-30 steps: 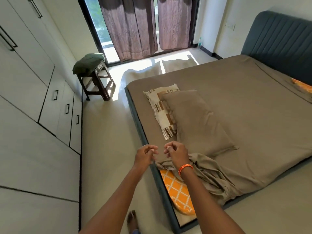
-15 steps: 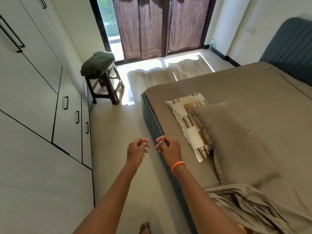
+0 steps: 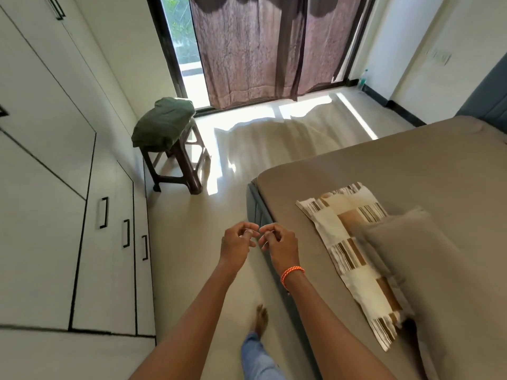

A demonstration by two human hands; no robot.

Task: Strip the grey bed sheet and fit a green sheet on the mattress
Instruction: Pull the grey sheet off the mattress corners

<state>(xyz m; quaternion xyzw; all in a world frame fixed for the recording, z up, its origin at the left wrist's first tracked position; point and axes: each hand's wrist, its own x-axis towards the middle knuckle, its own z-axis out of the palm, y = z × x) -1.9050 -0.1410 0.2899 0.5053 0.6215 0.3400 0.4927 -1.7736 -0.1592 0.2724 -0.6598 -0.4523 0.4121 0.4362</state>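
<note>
Open floor (image 3: 192, 270) runs between wardrobe (image 3: 55, 215) and bed (image 3: 411, 174); stool (image 3: 175, 160) ahead.

No text, label, brand or number can be read anywhere

Both hands — left hand (image 3: 238, 244), right hand (image 3: 280, 246) — fingers curled, seemingly empty, beside grey sheet (image 3: 411, 171)
</note>
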